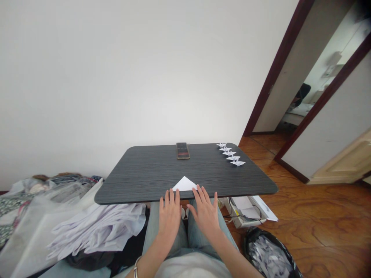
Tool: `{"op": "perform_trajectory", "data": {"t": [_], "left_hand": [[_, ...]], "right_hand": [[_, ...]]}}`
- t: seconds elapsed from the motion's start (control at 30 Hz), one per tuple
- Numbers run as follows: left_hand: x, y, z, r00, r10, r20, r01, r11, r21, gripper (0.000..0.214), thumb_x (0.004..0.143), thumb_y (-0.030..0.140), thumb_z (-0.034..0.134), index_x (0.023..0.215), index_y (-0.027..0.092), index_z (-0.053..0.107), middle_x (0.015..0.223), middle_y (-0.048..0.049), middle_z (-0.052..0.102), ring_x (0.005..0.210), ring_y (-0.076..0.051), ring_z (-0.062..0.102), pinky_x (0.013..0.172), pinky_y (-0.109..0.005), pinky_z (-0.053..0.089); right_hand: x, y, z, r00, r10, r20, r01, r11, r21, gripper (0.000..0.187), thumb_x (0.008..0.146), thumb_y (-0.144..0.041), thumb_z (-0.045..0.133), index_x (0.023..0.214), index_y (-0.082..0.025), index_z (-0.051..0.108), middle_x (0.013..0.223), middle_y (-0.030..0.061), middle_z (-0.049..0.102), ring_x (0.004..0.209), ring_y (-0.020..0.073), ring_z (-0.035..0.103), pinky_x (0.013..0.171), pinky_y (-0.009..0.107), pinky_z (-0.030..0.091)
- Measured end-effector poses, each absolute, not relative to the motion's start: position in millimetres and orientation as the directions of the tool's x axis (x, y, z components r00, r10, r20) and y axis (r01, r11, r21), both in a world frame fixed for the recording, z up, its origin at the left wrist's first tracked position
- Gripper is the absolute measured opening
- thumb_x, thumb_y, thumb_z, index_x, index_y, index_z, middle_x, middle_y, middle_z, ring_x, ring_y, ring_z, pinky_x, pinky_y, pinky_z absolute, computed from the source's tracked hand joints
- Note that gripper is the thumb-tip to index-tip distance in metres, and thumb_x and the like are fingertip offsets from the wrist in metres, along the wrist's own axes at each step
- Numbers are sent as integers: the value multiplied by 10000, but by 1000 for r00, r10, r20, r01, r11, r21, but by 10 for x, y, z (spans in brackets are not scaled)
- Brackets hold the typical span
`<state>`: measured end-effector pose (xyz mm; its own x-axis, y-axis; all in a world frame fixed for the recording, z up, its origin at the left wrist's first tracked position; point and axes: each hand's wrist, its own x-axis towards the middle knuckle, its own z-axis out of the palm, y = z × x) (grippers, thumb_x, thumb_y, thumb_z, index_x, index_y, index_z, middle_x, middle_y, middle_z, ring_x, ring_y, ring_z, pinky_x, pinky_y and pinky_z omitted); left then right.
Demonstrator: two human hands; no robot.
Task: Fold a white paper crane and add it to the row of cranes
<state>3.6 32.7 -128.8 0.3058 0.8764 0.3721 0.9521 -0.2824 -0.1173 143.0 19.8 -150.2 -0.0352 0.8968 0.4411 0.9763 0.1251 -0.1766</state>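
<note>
A white sheet of paper folded into a triangle (184, 184) lies flat near the front edge of the dark table, its point facing the wall. My left hand (169, 212) rests at the table edge with fingers stretched out, fingertips by the triangle's left corner. On the other side, my right hand (206, 210) has its fingers spread, and its fingertips touch the right corner of the paper. Several small folded white paper cranes (231, 153) stand in a row along the table's right side.
A phone (182, 150) lies at the back of the dark table (145, 170). Piled clothes (98, 227) sit at the left. On the right floor are a white box (246, 216) with papers and cables, and a black-lined bin (269, 255) of paper scraps. A doorway opens beyond.
</note>
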Motion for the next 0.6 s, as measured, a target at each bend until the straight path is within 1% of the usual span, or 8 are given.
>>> {"op": "perform_trajectory", "data": {"t": [0.17, 0.4, 0.5, 0.6], "left_hand": [[-95, 322, -1266, 297, 872, 388, 955, -269, -126, 428, 847, 182, 428, 1268, 118, 467, 1275, -145, 519, 1149, -293, 469, 933, -462, 367], [-158, 326, -1251, 293, 870, 397, 956, -262, -130, 408, 854, 175, 412, 1248, 97, 486, 1254, -142, 539, 1148, -298, 467, 916, -462, 374], [-168, 329, -1247, 298, 872, 389, 954, -264, -138, 406, 860, 177, 401, 1249, 101, 490, 1268, -147, 530, 1167, -296, 460, 935, -464, 363], [-196, 338, -1236, 307, 869, 387, 951, -267, -154, 413, 857, 172, 403, 1260, 124, 483, 1301, -145, 502, 1206, -297, 428, 978, -486, 321]], "right_hand": [[1512, 177, -1567, -7, 885, 465, 982, 93, -162, 528, 903, -443, 346, 1339, -146, 369, 1393, 145, 382, 1288, 298, 309, 1027, 594, 27], [1596, 162, -1592, 18, 871, 491, 986, 64, -151, 527, 899, -447, 346, 1324, -138, 391, 1375, 143, 410, 1290, 290, 311, 1027, 587, 78], [1605, 167, -1594, 21, 871, 491, 986, 63, -154, 517, 897, -445, 356, 1314, -144, 404, 1375, 133, 413, 1289, 293, 312, 1026, 586, 84], [1608, 171, -1590, 19, 869, 494, 985, 69, -160, 506, 898, -443, 356, 1309, -152, 412, 1372, 131, 418, 1285, 292, 319, 1028, 579, 87]]}}
